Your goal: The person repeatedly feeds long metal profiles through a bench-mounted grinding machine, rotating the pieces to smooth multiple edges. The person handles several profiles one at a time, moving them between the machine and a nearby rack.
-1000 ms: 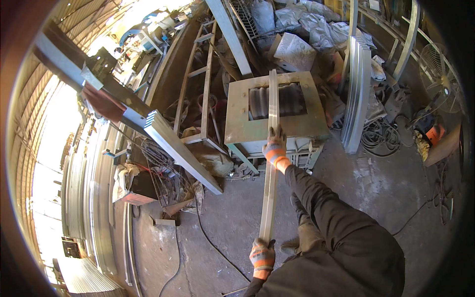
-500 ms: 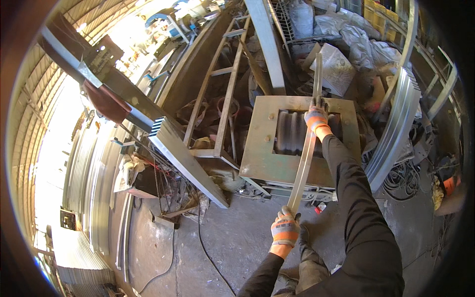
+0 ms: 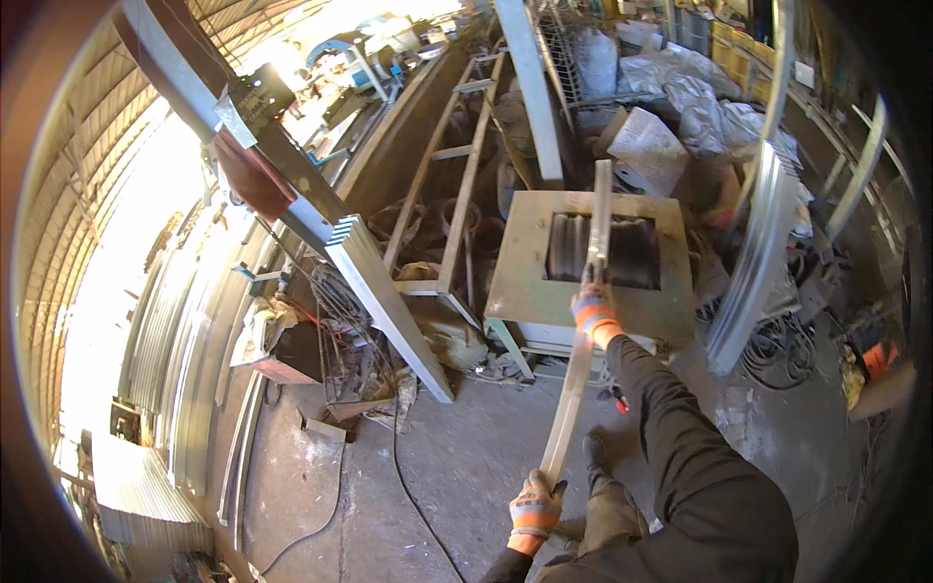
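A long, narrow metal bar point(image 3: 570, 407) with a lengthwise ridge slants across the view, held between my gloved hands. Its near end sits in my left hand point(image 3: 535, 512), whose fingers are wrapped round it. Farther up, my right hand point(image 3: 595, 310) grips the bar near its middle, just in front of a greenish metal machine point(image 3: 520, 259). The bar's far end passes over the machine's square opening, where dark ribbed rollers point(image 3: 632, 251) show. Whether the bar touches the machine top I cannot tell.
Bundles of stacked metal profiles stand on the right point(image 3: 750, 262) and on the left point(image 3: 394, 311). Behind the machine lie pale sacks point(image 3: 695, 97). A ladder-like metal frame point(image 3: 442, 185) leans at the back. A black cable point(image 3: 413, 491) crosses the floor, and coiled cables point(image 3: 780, 355) lie at right.
Both hands have drawn the bar toward me and slightly left. My right hand has moved from above the machine's opening to its near edge. The view has shifted a little.
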The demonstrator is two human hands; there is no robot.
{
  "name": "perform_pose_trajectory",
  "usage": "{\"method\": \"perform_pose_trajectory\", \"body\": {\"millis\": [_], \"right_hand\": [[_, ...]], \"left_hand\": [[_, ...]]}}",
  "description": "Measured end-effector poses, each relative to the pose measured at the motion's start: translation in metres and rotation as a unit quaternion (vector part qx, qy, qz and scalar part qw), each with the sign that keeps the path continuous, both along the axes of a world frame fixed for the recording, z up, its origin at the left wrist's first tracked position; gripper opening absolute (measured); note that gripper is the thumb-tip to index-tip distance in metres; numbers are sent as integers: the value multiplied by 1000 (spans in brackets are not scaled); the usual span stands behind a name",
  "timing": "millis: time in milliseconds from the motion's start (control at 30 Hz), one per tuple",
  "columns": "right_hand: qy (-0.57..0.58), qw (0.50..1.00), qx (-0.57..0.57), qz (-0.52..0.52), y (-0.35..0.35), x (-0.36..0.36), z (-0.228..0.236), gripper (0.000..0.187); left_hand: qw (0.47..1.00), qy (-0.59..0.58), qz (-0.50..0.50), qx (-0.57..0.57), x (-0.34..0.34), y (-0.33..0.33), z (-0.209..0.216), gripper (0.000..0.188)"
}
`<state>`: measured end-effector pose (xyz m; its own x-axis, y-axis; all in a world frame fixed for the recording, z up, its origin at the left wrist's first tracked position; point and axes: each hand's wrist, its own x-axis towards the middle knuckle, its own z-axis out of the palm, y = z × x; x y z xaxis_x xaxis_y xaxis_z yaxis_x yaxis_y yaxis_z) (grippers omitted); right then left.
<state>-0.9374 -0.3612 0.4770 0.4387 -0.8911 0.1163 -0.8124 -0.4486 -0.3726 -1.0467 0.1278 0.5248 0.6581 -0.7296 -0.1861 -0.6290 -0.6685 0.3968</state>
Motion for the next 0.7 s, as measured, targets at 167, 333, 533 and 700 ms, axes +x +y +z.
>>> {"method": "perform_pose_trajectory", "body": {"millis": [167,333,533,700], "right_hand": [[-7,1000,-27,13,134,-47,-9,94],[20,999,-28,32,253,-79,10,92],[11,1000,4,26,336,-99,23,95],[-88,992,7,86,284,-102,29,100]], "left_hand": [[1000,-8,2,-17,-38,127,-7,55],[1000,14,18,10,-70,243,-7,58],[993,55,101,6,-75,319,5,59],[998,-13,58,-35,-51,278,16,87]]}}
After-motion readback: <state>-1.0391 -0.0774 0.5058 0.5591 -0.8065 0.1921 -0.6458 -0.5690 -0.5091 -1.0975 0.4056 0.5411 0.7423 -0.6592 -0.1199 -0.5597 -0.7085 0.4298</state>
